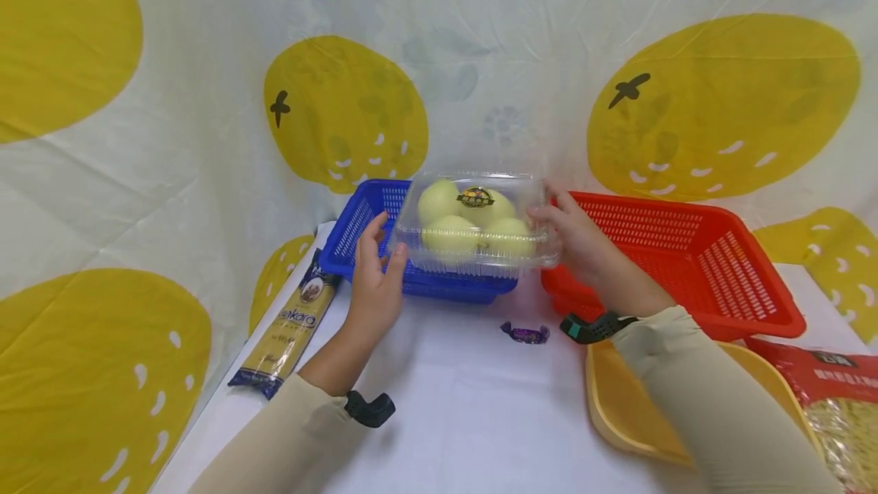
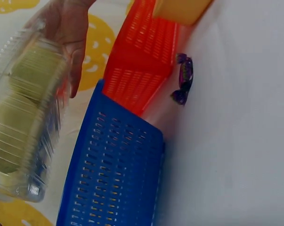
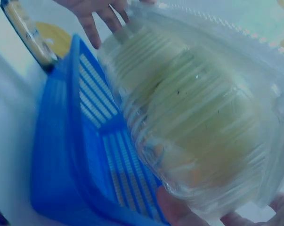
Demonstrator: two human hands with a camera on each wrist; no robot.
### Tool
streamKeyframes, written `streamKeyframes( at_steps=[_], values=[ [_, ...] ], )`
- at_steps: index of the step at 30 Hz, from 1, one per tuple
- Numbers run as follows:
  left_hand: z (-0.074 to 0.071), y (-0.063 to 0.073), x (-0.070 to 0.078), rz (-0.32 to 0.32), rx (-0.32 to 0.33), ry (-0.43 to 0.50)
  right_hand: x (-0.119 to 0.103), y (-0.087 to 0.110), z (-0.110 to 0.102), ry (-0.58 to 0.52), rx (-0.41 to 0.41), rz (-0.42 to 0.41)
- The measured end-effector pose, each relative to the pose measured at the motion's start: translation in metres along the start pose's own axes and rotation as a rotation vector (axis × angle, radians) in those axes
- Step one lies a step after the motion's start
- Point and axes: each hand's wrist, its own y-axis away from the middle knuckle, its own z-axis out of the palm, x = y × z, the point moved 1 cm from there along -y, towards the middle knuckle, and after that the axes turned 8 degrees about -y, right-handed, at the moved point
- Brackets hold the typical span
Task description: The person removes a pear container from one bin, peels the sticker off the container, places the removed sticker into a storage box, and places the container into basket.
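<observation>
Clear plastic, ribbed and lidded, is what you hold: the clamshell box (image 1: 475,224) with its pale green fruit (image 1: 449,235) sits above the blue basket (image 1: 363,231), raised over its rim; your left hand (image 1: 375,269) grips the box's left end with thumb and fingers curled against it; your right hand (image 1: 576,238) clasps the right end beside the red basket (image 1: 693,258); a purple candy (image 1: 525,334) lies on the white table (image 1: 466,418), near the yellow tray (image 1: 617,410); a pasta packet (image 1: 288,326) lies left of the blue basket.

Blue basket (image 1: 357,238), red basket (image 1: 693,250), yellow-spotted white cloth (image 1: 206,136).
</observation>
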Motion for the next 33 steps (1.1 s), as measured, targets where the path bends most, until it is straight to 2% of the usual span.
streamKeyframes(
  at_steps=[10,14,17,22,28,33],
  values=[
    [-0.023,0.026,-0.005,0.008,-0.010,0.046,0.009,0.019,0.031,-0.060,0.050,0.006],
    [-0.034,0.037,-0.005,0.010,0.001,0.062,0.013,0.026,0.041,-0.034,0.062,-0.017],
    [-0.041,0.045,-0.006,-0.012,0.000,0.065,0.016,0.032,0.049,-0.021,0.072,-0.009],
    [-0.052,0.058,-0.006,-0.061,-0.011,0.055,0.024,0.044,0.062,-0.060,0.061,0.008],
    [-0.062,0.074,-0.008,-0.079,0.020,0.038,0.036,0.059,0.077,-0.065,0.074,-0.002],
    [-0.072,0.086,-0.007,-0.110,0.018,0.052,0.046,0.069,0.088,-0.082,0.087,-0.009]
  ],
)
